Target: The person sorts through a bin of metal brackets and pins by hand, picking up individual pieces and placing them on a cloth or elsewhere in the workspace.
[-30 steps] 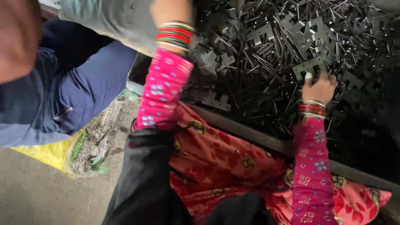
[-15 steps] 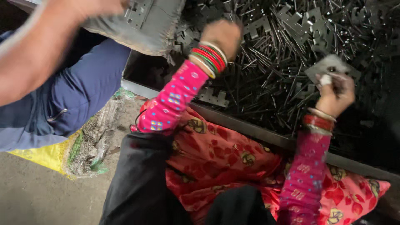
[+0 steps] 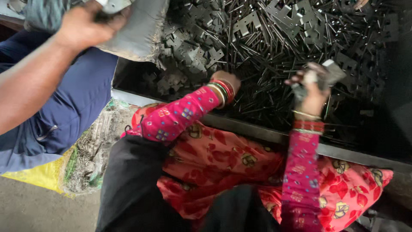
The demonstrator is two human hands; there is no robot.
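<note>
The right hand (image 3: 310, 92) grasps one flat grey metal plate (image 3: 332, 73), lifted above the dark bin (image 3: 266, 133) of many thin rods and stamped plates. The left hand (image 3: 229, 81) is down among the parts near the bin's front edge; I cannot tell its grip. One co-worker's hand (image 3: 83, 28) holds a grey sack (image 3: 137, 30) at the bin's left corner.

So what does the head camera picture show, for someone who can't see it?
The person's right hand lifts a flat grey metal piece above a dark bin heaped with metal plates and rods, while the left hand reaches down into the heap. At upper left, another person's hand grips a grey sack.
</note>
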